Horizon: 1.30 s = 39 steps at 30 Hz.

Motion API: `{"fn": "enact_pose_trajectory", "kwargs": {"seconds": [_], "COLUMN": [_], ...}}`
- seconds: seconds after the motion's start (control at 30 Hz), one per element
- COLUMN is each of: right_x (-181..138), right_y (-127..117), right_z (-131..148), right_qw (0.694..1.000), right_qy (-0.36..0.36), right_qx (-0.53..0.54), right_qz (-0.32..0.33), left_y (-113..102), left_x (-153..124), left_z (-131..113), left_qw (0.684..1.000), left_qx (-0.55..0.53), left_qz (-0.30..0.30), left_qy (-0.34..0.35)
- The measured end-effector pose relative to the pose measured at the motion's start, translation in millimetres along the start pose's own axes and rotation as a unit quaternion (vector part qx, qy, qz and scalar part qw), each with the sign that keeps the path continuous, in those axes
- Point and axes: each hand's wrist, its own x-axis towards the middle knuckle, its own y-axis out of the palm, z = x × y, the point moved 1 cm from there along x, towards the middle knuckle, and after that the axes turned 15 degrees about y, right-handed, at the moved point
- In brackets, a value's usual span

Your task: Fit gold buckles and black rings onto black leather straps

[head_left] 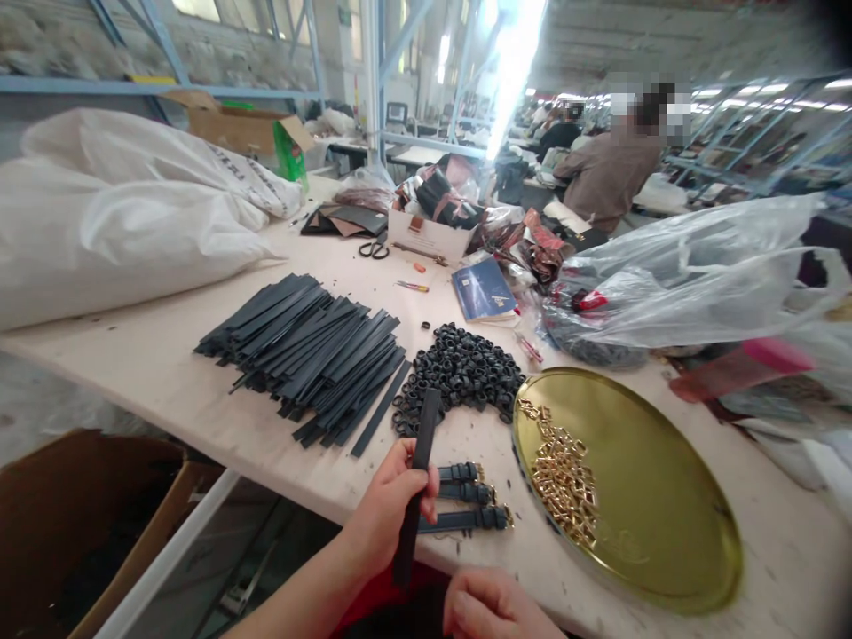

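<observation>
My left hand [392,506] is closed around a dark strap [421,444], which it holds upright over the near table edge. At the bottom edge, my right hand [493,608] shows only its back, with the fingers curled and hidden. Just past the held strap lie three finished straps with gold buckles [469,495]. A pile of dark straps [312,355] lies to the left. A heap of small black loops [459,368] sits ahead. A round gold tray [666,479] on the right holds several gold buckles [565,475].
Large white sacks [120,213] fill the table's far left. Clear plastic bags [679,275] lie at the right. Scissors [374,249], a blue booklet [483,290] and leather scraps sit at the back. A cardboard box [73,524] stands below the table's left edge. A person works at a far table.
</observation>
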Motion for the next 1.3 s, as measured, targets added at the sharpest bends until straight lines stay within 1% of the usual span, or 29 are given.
{"fn": "enact_pose_trajectory", "kwargs": {"seconds": [0.03, 0.07, 0.1, 0.13, 0.17, 0.2, 0.23, 0.3, 0.37, 0.47, 0.6, 0.7, 0.77, 0.83, 0.87, 0.93, 1.0, 1.03, 1.07, 1.13, 1.2, 1.23, 1.27, 1.3], "right_x": [2, 6, 11, 17, 25, 35, 46, 70, 91, 112, 117, 111, 102, 91, 84, 72, 60, 54, 49, 40, 31, 27, 23, 20], "right_y": [-7, -17, -29, -41, -52, -61, -67, -73, -71, -66, -71, -80, -84, -82, -80, -74, -68, -66, -65, -62, -61, -60, -59, -57], "right_z": [8, 16, 25, 32, 40, 47, 54, 66, 75, 82, 81, 75, 71, 65, 62, 56, 50, 47, 45, 41, 40, 39, 39, 39], "right_qw": [0.999, 0.994, 0.982, 0.965, 0.946, 0.928, 0.911, 0.886, 0.876, 0.876, 0.888, 0.902, 0.914, 0.928, 0.939, 0.955, 0.948, 0.942, 0.94, 0.946, 0.954, 0.958, 0.96, 0.961], "right_qy": [-0.015, -0.037, -0.057, -0.076, -0.093, -0.109, -0.126, -0.149, -0.157, -0.155, -0.151, -0.138, -0.127, -0.119, -0.115, -0.108, -0.095, -0.088, -0.083, -0.082, -0.089, -0.091, -0.092, -0.092], "right_qx": [-0.026, -0.054, -0.081, -0.109, -0.136, -0.163, -0.187, -0.222, -0.234, -0.225, -0.189, -0.139, -0.098, -0.059, -0.02, 0.104, 0.234, 0.273, 0.283, 0.262, 0.229, 0.219, 0.213, 0.214], "right_qz": [-0.032, -0.089, -0.161, -0.227, -0.28, -0.318, -0.346, -0.378, -0.392, -0.397, -0.391, -0.385, -0.373, -0.349, -0.324, -0.257, -0.194, -0.176, -0.171, -0.175, -0.171, -0.163, -0.156, -0.15], "left_y": [-2, -4, -8, -12, -16, -20, -24, -30, -34, -36, -36, -35, -33, -29, -27, -22, -16, -13, -11, -5, 2, 6, 10, 14], "left_x": [3, 7, 9, 11, 13, 13, 13, 13, 12, 14, 20, 26, 30, 32, 33, 32, 30, 29, 27, 24, 21, 19, 17, 14], "left_z": [-3, -6, -9, -11, -12, -12, -12, -9, -6, -4, 0, 7, 13, 19, 21, 23, 21, 19, 17, 11, 6, 3, 2, 1], "left_qw": [1.0, 0.998, 0.995, 0.993, 0.99, 0.989, 0.988, 0.987, 0.987, 0.987, 0.984, 0.984, 0.981, 0.973, 0.967, 0.95, 0.921, 0.9, 0.877, 0.831, 0.801, 0.796, 0.803, 0.818], "left_qx": [0.029, 0.061, 0.093, 0.119, 0.137, 0.148, 0.155, 0.162, 0.155, 0.159, 0.174, 0.169, 0.185, 0.222, 0.243, 0.296, 0.368, 0.409, 0.449, 0.514, 0.548, 0.549, 0.537, 0.511], "left_qz": [0.0, -0.002, -0.006, -0.01, -0.013, -0.015, -0.016, -0.013, -0.01, -0.009, 0.004, 0.019, 0.035, 0.056, 0.068, 0.096, 0.125, 0.141, 0.16, 0.197, 0.229, 0.24, 0.25, 0.258], "left_qy": [0.011, 0.016, 0.017, 0.015, 0.014, 0.012, 0.006, -0.013, -0.029, -0.033, -0.048, -0.051, -0.046, -0.033, -0.025, -0.001, 0.033, 0.049, 0.061, 0.074, 0.08, 0.078, 0.069, 0.05]}}
